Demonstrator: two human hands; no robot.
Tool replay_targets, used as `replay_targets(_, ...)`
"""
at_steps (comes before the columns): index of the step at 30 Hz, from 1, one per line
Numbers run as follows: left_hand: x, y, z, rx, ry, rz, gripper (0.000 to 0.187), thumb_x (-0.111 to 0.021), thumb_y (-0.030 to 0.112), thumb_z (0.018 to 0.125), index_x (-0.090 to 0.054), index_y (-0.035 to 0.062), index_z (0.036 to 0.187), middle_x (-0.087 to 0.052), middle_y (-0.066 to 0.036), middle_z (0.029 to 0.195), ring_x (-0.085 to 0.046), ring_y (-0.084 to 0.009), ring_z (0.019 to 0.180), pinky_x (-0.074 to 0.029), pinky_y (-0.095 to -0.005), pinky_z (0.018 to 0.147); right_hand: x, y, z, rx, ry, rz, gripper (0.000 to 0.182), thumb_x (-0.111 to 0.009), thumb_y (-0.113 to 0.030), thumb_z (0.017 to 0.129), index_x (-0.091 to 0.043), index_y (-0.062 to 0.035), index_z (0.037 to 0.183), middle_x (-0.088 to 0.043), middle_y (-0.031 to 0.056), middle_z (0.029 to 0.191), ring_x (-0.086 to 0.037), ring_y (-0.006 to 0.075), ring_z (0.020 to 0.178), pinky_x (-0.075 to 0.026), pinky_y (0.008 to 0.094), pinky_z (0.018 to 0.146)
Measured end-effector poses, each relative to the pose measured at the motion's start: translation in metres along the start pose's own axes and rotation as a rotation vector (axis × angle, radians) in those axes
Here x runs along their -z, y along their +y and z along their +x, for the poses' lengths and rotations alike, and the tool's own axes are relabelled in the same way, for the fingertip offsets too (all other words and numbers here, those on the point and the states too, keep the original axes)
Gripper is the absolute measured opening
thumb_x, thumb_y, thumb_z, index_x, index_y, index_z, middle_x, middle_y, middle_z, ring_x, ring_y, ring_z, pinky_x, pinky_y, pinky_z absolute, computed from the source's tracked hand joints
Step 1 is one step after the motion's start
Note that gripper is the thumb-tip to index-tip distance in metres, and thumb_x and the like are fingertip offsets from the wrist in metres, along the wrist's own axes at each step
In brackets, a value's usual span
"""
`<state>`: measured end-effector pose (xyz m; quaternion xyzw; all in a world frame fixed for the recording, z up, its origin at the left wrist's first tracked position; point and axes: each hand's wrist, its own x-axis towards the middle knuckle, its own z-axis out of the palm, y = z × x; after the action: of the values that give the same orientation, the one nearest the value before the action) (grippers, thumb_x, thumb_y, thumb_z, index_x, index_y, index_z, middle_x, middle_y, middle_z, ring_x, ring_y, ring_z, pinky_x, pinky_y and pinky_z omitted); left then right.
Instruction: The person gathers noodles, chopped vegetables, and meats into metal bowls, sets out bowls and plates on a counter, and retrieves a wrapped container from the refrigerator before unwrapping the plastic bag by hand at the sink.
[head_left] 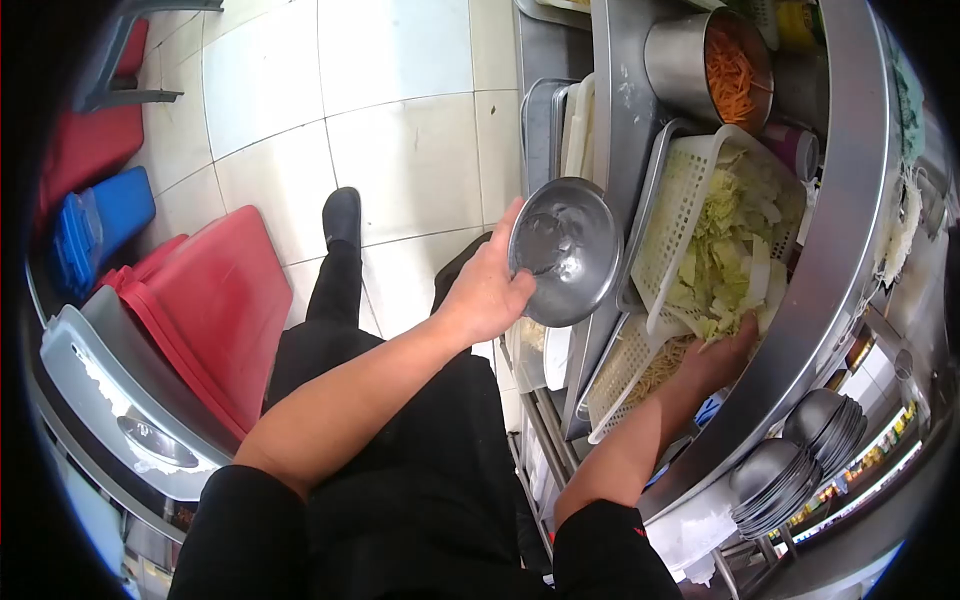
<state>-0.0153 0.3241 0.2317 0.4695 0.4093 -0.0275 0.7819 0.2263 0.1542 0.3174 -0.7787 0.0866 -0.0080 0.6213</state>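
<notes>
My left hand (487,290) is closed on the rim of a metal bowl (580,255), thumb over the inner edge. The bowl is tipped, and no food shows in it, only a wet-looking sheen. At the near end of a white perforated basket (655,245), my right hand (722,358) curls into chopped napa cabbage (725,240). Leaves partly hide its fingertips. Just below that hand, a second white basket (607,400) holds pale yellowish strands, perhaps noodles or sprouts (655,372).
A steel pot (680,50) of shredded carrot (730,75) stands beyond the cabbage. Along the right runs a steel counter edge (850,170), with stacked dark bowls (775,490) past it. At left are a red bin lid (205,310), a grey bin (120,400) and a blue container (110,225).
</notes>
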Motion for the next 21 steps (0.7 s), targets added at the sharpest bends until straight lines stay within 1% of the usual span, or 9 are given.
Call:
replay_targets(2,-0.007,0.009,-0.003,0.035,0.0,-0.017,0.082,-0.052,0.007,0.083,-0.009,0.0036,0.153,-0.056,-0.029,0.113,-0.062,-0.0352,0.09,-0.047,-0.0417,0.09,0.021,0.001,-0.018,0.682,-0.096,-0.788,0.049,-0.066,-0.022,0.087,-0.053,0.0039,0.127,-0.059,0.0157,0.121,-0.062,0.0241,0.102,-0.05,0.038,0.092)
replay_targets(4,-0.015,0.016,-0.008,0.046,0.017,-0.047,0.082,-0.052,0.007,0.083,-0.009,0.0023,0.152,-0.054,-0.029,0.114,-0.063,-0.0327,0.084,-0.048,-0.0412,0.088,0.02,0.009,-0.036,0.738,-0.127,-0.779,0.048,-0.066,-0.023,0.088,-0.053,0.003,0.126,-0.06,0.0147,0.12,-0.062,0.0228,0.101,-0.05,0.0364,0.091)
replay_targets(5,-0.018,0.019,-0.01,0.029,0.043,-0.061,0.082,-0.052,0.006,0.083,-0.009,0.002,0.152,-0.053,-0.028,0.115,-0.062,-0.0314,0.081,-0.048,-0.041,0.088,0.009,0.018,-0.043,0.45,-0.11,-0.376,0.047,-0.067,-0.022,0.088,-0.053,0.0023,0.126,-0.06,0.0139,0.119,-0.061,0.0221,0.102,-0.05,0.0354,0.091)
replay_targets(7,-0.022,0.027,-0.018,0.022,0.073,-0.144,0.081,-0.051,0.005,0.083,-0.009,0.0018,0.152,-0.051,-0.029,0.12,-0.062,-0.0308,0.081,-0.048,-0.0403,0.087,-0.044,-0.007,-0.092,-0.104,0.033,-0.322,0.042,-0.067,-0.017,0.089,-0.054,0.0004,0.125,-0.059,0.0114,0.118,-0.059,0.0208,0.104,-0.049,0.0339,0.09)
replay_targets(9,-0.02,0.035,-0.022,-0.003,0.097,-0.214,0.08,-0.05,0.004,0.083,-0.009,0.0021,0.153,-0.048,-0.03,0.125,-0.062,-0.032,0.087,-0.048,-0.0394,0.089,-0.078,-0.009,-0.13,-0.048,-0.065,-0.499,0.043,-0.07,-0.014,0.085,-0.055,-0.0015,0.122,-0.058,0.0123,0.117,-0.056,0.0264,0.108,-0.046,0.037,0.091)
replay_targets(10,-0.019,0.036,-0.021,-0.035,0.116,-0.215,0.08,-0.049,0.004,0.083,-0.01,0.0022,0.153,-0.047,-0.03,0.128,-0.062,-0.0326,0.09,-0.047,-0.039,0.09,-0.071,0.028,-0.129,0.274,-0.282,-0.32,0.046,-0.073,-0.016,0.081,-0.056,-0.0021,0.122,-0.058,0.0148,0.115,-0.054,0.0324,0.11,-0.044,0.0404,0.093)
replay_targets(12,-0.01,0.03,-0.012,-0.146,0.144,-0.109,0.079,-0.048,0.003,0.084,-0.01,0.0024,0.153,-0.046,-0.03,0.132,-0.06,-0.0337,0.097,-0.047,-0.038,0.092,-0.081,0.041,-0.13,0.509,-0.572,-0.622,0.054,-0.075,-0.002,0.069,-0.056,-0.0038,0.119,-0.057,0.0175,0.112,-0.053,0.0368,0.112,-0.043,0.0421,0.097)
replay_targets(17,0.026,0.033,0.012,-0.199,0.025,-0.038,0.074,-0.045,0.003,0.085,-0.014,0.0038,0.152,-0.047,-0.027,0.133,-0.059,-0.0325,0.105,-0.049,-0.0362,0.092,-0.116,0.021,-0.135,0.334,-1.079,-0.905,0.072,-0.073,-0.001,0.072,-0.046,-0.0061,0.139,-0.049,0.0212,0.124,-0.051,0.0407,0.118,-0.043,0.0414,0.1)
replay_targets(21,0.032,0.05,0.015,-0.004,-0.032,-0.241,0.065,-0.043,0.003,0.087,-0.024,0.0039,0.148,-0.059,-0.02,0.113,-0.067,-0.0237,0.082,-0.057,-0.0311,0.059,-0.118,-0.002,-0.13,0.443,-1.042,-0.969,0.069,-0.073,-0.008,0.077,-0.046,-0.0067,0.141,-0.05,0.019,0.122,-0.053,0.0374,0.115,-0.044,0.041,0.097)
